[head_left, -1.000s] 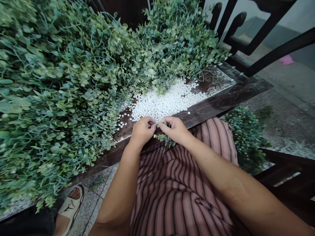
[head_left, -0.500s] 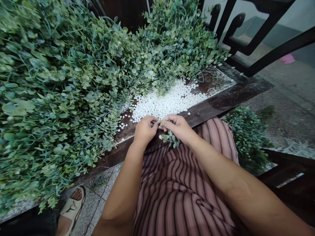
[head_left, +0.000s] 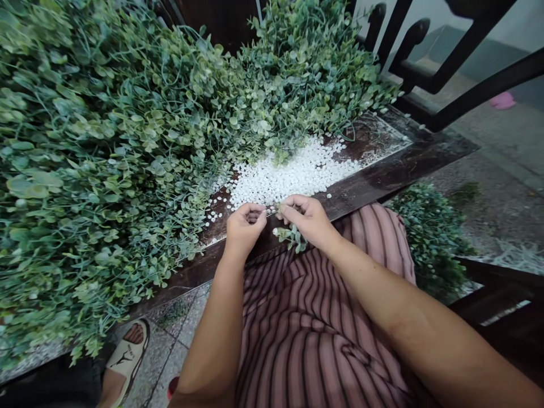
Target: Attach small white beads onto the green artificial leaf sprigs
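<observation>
My right hand pinches an artificial leaf sprig, whose leaves hang below the fingers over the bench edge. A pale tip of the sprig shows at its left end. Just to the left, my left hand is closed with thumb and forefinger together; whatever it may hold is too small to make out. A small gap lies between the two hands. Right beyond them spreads a pile of small white round pieces on the dark wooden bench.
Heaped artificial greenery covers the bench's left and back. A dark wooden armrest rises at right. More greenery sits low beside my striped clothing. Another person's sandalled foot is at lower left.
My left hand has moved left, away from my right hand; their fingertips were together at the sprig before. My right hand still keeps hold of the sprig.
</observation>
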Tool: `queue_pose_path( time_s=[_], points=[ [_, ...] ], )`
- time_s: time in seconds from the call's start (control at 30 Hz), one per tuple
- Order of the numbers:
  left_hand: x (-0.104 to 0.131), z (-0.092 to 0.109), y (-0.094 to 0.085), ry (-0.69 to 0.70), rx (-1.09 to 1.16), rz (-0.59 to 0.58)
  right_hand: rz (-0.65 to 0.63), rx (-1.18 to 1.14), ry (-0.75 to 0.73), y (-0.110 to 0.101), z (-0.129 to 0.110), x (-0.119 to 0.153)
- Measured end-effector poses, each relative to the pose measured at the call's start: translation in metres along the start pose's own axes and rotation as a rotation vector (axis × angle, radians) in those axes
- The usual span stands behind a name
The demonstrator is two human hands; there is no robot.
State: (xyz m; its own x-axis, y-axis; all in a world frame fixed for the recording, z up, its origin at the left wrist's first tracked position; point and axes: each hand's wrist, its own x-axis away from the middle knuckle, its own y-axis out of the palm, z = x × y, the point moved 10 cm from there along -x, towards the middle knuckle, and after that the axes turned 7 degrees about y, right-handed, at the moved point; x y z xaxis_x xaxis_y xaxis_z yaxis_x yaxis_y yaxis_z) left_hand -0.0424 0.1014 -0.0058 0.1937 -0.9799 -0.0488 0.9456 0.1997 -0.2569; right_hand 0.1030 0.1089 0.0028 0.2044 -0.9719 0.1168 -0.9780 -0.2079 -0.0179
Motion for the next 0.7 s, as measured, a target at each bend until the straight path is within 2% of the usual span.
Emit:
queue_pose_path(
  time_s=[0.17,0.37,0.7],
  points=[
    [0.006,-0.003,0.005,-0.020,0.097,-0.055,0.005,0.182,-0.029,0.008,0.002,0.002],
    [0.007,-0.008,0.011,-0.085,0.214,-0.080,0.006,0.213,-0.010,0.009,0.006,0.001],
    [0.008,-0.008,0.012,-0.051,0.266,-0.084,0.049,0.212,-0.082,0.008,0.003,0.003]
  ],
)
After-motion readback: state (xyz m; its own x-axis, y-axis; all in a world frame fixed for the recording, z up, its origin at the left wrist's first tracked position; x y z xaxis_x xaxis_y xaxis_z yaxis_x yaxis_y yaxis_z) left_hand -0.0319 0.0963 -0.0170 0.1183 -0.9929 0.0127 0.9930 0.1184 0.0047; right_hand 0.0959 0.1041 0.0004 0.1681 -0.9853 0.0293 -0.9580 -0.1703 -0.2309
